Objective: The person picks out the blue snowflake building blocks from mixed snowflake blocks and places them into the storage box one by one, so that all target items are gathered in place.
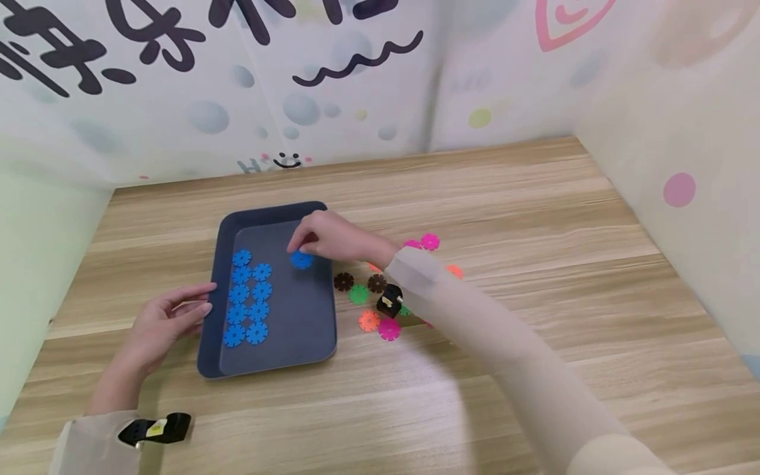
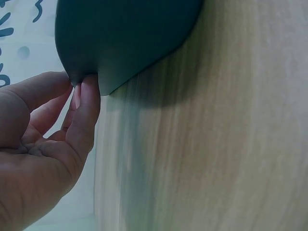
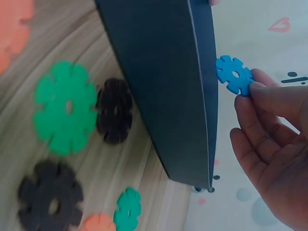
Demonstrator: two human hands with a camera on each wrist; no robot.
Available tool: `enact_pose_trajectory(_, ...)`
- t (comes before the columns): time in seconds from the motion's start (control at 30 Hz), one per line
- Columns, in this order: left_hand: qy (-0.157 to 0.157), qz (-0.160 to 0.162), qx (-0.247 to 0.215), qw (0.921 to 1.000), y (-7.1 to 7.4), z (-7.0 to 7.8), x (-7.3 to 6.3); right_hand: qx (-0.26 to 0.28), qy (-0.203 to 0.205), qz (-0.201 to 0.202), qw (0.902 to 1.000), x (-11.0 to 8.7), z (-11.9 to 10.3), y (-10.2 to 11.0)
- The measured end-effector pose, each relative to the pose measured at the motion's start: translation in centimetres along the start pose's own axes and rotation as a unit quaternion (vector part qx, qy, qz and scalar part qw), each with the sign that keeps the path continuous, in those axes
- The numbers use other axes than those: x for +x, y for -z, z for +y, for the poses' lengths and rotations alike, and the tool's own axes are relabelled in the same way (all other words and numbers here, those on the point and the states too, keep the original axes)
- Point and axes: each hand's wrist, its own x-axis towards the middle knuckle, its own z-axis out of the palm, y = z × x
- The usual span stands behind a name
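Note:
My right hand (image 1: 332, 236) pinches a blue notched plastic disc (image 3: 234, 74) between thumb and fingers. In the head view that disc is over the right part of the dark grey tray (image 1: 297, 356). Inside the tray, several blue discs (image 1: 239, 293) lie flat in two columns along the left side. My left hand (image 1: 169, 320) is at the tray's left edge; the left wrist view shows its thumb and fingers (image 2: 86, 103) pinching the tray's rim.
Loose discs lie on the wooden table (image 1: 534, 218) right of the tray: brown (image 1: 344, 282), green (image 1: 358, 294), orange (image 1: 369, 320) and pink (image 1: 389, 329). My right forearm (image 1: 505, 323) passes over some of them. Printed wall panels (image 1: 356, 132) border the table's back and sides.

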Motion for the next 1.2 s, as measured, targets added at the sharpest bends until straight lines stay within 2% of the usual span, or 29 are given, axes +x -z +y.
enact_pose_trajectory(0.27, -0.004, -0.003, -0.011, 0.9999, -0.1, 0.2, 0.2, 0.014, -0.017, 0.023, 0.9995, 2.3, -0.2, -0.7)
enact_pose_trajectory(0.57, -0.006, -0.009, -0.016, 0.9998, 0.0, 0.2, 0.3, 0.078, -0.050, 0.047, 0.9946, 5.0, -0.8, -1.5)
enact_pose_trajectory(0.73, -0.009, -0.011, -0.019, 0.9997, 0.0, 0.0, 0.4, 0.092, -0.075, 0.054, 0.9915, 6.3, -0.8, -2.3)
enact_pose_trajectory(1.03, -0.003, -0.006, -0.014, 0.9999, 0.1, 0.1, 0.2, 0.128, -0.170, 0.091, 0.9728, 7.5, -0.3, -3.8)
enact_pose_trajectory(1.2, -0.001, -0.004, -0.015, 0.9999, 0.1, 0.0, 0.1, 0.133, -0.199, 0.112, 0.9643, 7.7, -0.1, -4.7)
